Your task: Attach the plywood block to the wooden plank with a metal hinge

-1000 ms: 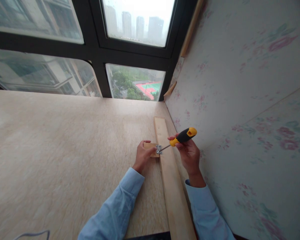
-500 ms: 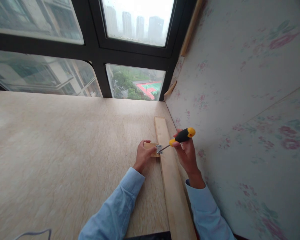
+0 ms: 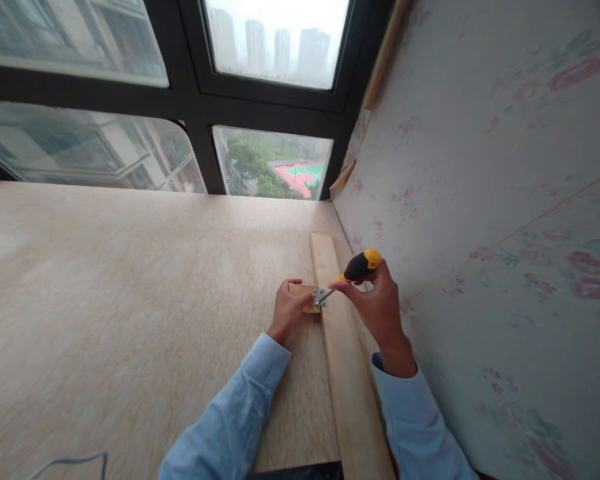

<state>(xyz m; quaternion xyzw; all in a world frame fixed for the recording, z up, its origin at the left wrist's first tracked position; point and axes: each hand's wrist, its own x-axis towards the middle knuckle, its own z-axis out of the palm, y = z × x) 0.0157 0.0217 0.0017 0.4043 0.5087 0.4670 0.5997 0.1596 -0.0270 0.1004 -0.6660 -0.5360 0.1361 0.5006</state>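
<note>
My left hand (image 3: 291, 308) is closed on a short wooden block (image 3: 300, 291), its thumb near a small metal hinge (image 3: 321, 297). The hinge lies across the joint between that block and a long wooden board (image 3: 347, 360). In my right hand (image 3: 379, 303) is a screwdriver (image 3: 359, 266) with a black and yellow handle, gripped by thumb and fingers. Its shaft slants down to the left and the tip meets the hinge on the block's side. Whether a screw sits under the tip is too small to tell.
The board lies on a marble-patterned sill (image 3: 130, 300), close to a wall with flowered paper (image 3: 480, 267). Dark window frames (image 3: 190, 147) stand at the back. A grey cable (image 3: 75, 460) and a dark flat object (image 3: 300, 472) show at the near edge.
My right hand has turned and shifted around the screwdriver, and the handle has tilted a little up and left. My left hand stays on the block.
</note>
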